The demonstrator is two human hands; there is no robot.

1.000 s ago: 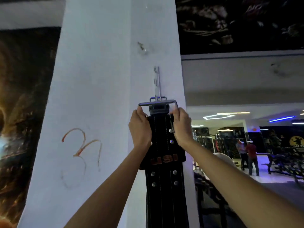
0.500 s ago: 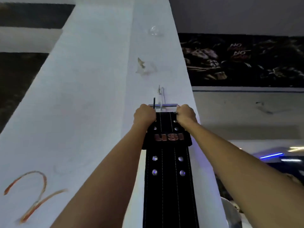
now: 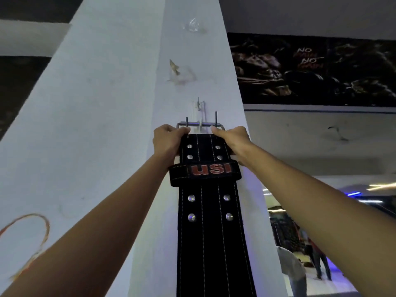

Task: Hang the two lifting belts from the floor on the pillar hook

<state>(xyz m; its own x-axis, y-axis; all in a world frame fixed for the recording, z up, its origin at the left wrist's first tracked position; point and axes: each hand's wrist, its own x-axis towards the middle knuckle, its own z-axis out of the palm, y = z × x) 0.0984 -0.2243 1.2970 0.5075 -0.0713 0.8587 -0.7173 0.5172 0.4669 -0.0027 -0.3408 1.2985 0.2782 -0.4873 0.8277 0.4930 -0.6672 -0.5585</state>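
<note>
A black lifting belt point(image 3: 211, 228) with white stitching, metal rivets and a red "USI" loop hangs down the white pillar point(image 3: 107, 125). Its metal buckle point(image 3: 200, 124) sits level with the lower part of a white pillar hook point(image 3: 199, 108), whose prong crosses the buckle bar. My left hand point(image 3: 169, 141) grips the belt's top left corner. My right hand point(image 3: 230, 139) grips the top right corner. Both arms reach up. Only one belt is in view.
Torn tape scraps point(image 3: 177, 71) stick to the pillar above the hook. A dark poster point(image 3: 310, 69) hangs on the right wall. People point(image 3: 321, 262) stand in the gym at the lower right. Orange scrawl point(image 3: 27, 239) marks the pillar's left face.
Both hands have lifted the belt's buckle up the pillar to the hook. The view has tilted upward and closer to the pillar.
</note>
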